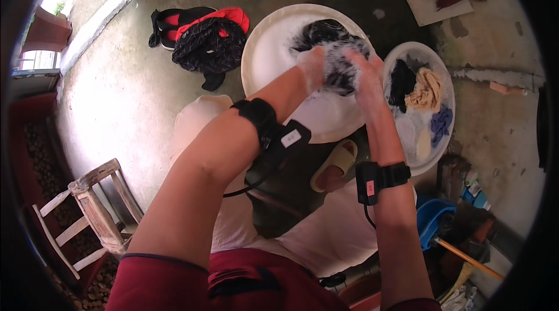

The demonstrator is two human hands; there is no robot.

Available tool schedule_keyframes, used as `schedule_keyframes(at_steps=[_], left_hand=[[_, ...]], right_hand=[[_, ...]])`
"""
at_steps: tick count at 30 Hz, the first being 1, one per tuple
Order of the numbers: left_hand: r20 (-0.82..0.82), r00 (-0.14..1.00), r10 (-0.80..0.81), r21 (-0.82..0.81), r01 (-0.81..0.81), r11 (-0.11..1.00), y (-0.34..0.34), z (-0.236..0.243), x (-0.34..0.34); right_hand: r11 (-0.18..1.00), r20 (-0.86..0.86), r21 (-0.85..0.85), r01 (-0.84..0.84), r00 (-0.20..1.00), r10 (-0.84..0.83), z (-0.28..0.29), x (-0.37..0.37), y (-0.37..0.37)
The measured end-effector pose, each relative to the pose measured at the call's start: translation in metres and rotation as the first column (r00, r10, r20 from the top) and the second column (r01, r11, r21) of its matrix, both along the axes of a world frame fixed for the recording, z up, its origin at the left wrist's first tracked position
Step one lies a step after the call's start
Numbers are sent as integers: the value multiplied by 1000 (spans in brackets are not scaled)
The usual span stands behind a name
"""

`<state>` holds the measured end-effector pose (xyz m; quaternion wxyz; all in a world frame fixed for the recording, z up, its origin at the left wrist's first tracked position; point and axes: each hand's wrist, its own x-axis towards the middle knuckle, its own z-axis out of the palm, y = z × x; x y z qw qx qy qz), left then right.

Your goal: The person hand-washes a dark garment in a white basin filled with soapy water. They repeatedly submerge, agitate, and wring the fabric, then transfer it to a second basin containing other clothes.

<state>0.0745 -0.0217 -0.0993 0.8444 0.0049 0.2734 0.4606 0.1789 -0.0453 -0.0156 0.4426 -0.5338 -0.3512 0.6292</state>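
A dark, patterned wet garment (323, 32) covered in suds lies in a large cream basin (249, 58) of foamy water. My left hand (312, 66) is closed on its left side, with the fingertips hidden by foam and cloth. From the right, my right hand (367, 75) grips the same garment close to the basin's edge, its fingers bent over the cloth and wet with lather. The two hands are close together, with bunched fabric between them.
Right of it, a paler basin (432, 162) holds black, beige and blue clothes. Black and red clothes (209, 40) lie on the floor at left. A wooden chair (87, 209) stands lower left; a blue dustpan (434, 218) is at lower right. A slippered foot (333, 174) rests near the basin.
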Motion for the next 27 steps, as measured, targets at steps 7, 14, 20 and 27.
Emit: schedule_keyframes(at_steps=[7, 14, 20, 27], left_hand=[[27, 999, -26, -41, 27, 999, 2, 40, 1], [-689, 723, 45, 112, 45, 993, 12, 29, -2], [-889, 437, 138, 138, -32, 990, 8, 64, -7], [-936, 271, 226, 274, 155, 949, -2, 75, -11]], right_hand=[[981, -67, -121, 153, 985, -162, -4, -8, 7], [915, 101, 150, 374, 915, -391, -16, -33, 4], [984, -222, 78, 162, 965, -141, -47, -14, 17], [981, -151, -133, 141, 975, -160, -36, -3, 18]])
